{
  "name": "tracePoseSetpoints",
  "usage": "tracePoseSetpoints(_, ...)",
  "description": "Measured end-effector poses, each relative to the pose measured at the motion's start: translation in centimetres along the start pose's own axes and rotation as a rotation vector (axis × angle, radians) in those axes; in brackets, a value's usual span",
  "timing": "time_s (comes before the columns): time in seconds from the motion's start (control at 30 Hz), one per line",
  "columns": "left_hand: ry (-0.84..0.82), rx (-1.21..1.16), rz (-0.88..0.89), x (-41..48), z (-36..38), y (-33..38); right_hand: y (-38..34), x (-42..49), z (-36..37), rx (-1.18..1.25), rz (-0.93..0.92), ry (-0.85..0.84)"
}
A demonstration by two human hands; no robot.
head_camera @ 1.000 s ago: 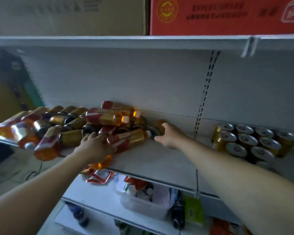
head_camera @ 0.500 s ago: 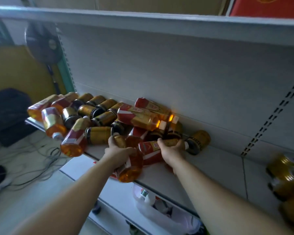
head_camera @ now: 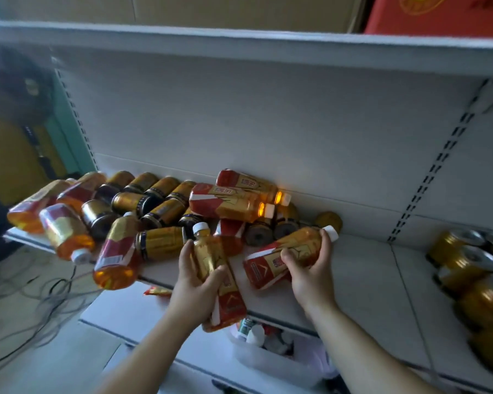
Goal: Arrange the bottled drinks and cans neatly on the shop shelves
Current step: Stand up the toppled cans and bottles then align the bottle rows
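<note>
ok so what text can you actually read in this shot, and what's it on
Nothing reads clearly.
Left bottle, held by left hand: label print blurred.
Right bottle, held by right hand: white characters on red, blurred.
Stacked bottles: label characters too small.
Red box: yellow emblem, dark print blurred.

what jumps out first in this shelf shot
A toppled heap of amber drink bottles and gold cans sprawls over the left half of the shelf. In front, the left grip holds one bottle and the right grip a second bottle. More gold cans stand at the far right.
</note>
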State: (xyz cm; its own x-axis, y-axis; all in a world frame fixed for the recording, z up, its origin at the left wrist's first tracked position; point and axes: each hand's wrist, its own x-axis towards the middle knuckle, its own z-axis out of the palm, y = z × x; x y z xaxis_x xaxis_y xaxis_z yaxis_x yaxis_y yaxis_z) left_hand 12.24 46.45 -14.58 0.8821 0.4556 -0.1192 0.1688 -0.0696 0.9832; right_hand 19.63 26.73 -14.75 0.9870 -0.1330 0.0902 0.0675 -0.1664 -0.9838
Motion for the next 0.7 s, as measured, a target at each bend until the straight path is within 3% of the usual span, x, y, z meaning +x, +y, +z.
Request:
tracePoseSetpoints(0.17, -0.261, 0.046, 0.069, -0.3, -0.2, 0.6, -1.6, -3.1, -1.3, -0.079, -0.064, 0.105)
tracePoseSetpoints(0.33, -0.440, 0.059, 0.088, -0.9, 0.7, 1.9, -2.9, -6.4, -4.3, -0.087, -0.003, 0.239)
tracePoseSetpoints(0.7, -0.798, 0.010, 0.319, -10.5, 10.9, 6.6, -4.9, -13.9, -17.5, -0.009, 0.112, 0.603)
